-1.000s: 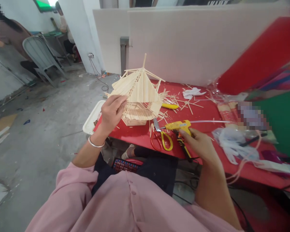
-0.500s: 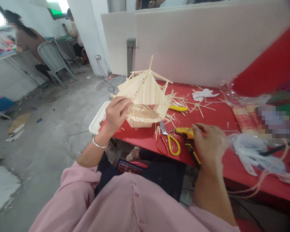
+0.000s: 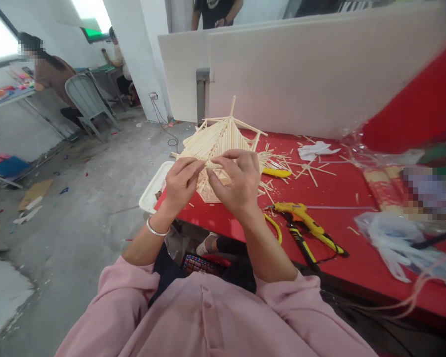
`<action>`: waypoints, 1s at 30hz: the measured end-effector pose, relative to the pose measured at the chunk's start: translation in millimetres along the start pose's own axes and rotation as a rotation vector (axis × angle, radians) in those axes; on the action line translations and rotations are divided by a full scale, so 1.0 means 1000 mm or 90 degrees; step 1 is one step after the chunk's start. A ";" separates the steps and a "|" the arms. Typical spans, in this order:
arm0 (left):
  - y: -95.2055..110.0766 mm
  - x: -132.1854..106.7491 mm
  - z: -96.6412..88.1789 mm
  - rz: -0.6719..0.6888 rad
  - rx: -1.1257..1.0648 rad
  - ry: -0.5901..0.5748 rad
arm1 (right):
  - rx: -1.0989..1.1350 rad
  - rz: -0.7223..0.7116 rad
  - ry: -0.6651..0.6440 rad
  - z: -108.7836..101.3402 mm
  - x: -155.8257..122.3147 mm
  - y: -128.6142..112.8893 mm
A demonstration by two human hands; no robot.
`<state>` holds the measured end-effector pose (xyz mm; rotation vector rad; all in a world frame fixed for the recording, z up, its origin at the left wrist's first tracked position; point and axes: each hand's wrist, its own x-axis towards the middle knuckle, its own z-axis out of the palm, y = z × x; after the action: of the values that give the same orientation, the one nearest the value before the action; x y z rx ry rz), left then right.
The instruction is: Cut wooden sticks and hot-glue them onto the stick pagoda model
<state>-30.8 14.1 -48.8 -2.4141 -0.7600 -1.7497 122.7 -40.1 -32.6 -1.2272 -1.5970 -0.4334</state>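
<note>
A small house model (image 3: 223, 141) built of thin wooden sticks, with a peaked roof, stands at the near left corner of the red table (image 3: 319, 198). My left hand (image 3: 180, 182) pinches the roof's left edge. My right hand (image 3: 235, 184) is curled over the front of the model, fingertips pressed on the sticks beside the left hand. A yellow glue gun (image 3: 305, 220) lies on the table to the right, apart from both hands. The handle of a pair of scissors (image 3: 275, 227) shows beside my right wrist.
Loose sticks (image 3: 305, 168), a yellow-handled tool (image 3: 277, 172) and crumpled white paper (image 3: 317, 148) lie behind the model. Clear plastic bags (image 3: 397, 243) sit at right. A white tray (image 3: 152, 188) juts from the table's left edge. White boards (image 3: 301, 74) back the table. People sit far left.
My right hand let go of the glue gun, which now lies on the table, and moved left onto the stick model. My left hand stayed on the roof.
</note>
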 end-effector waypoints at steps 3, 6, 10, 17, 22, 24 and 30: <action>0.000 -0.001 0.000 0.006 0.009 -0.003 | 0.015 0.004 0.006 0.007 0.001 0.000; 0.001 -0.001 0.000 0.013 -0.004 0.004 | 0.010 0.007 0.005 0.009 0.000 -0.001; 0.003 -0.001 0.001 0.008 -0.021 0.015 | 0.002 0.026 -0.012 0.009 0.000 -0.002; 0.006 -0.004 0.007 0.007 -0.059 0.053 | -0.012 0.029 0.019 0.015 -0.001 -0.002; 0.007 -0.007 0.015 0.018 -0.043 0.095 | -0.023 0.010 0.050 0.018 -0.002 -0.001; 0.007 -0.009 0.020 0.026 -0.031 0.121 | -0.023 0.010 0.048 0.018 -0.002 -0.001; 0.006 -0.018 0.029 -0.030 -0.007 0.172 | -0.031 -0.001 0.039 0.016 -0.002 -0.002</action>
<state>-7.4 11.9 -74.2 -2.1186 -0.7785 -2.0458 113.1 -29.8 -40.5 -1.2375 -1.5436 -0.5098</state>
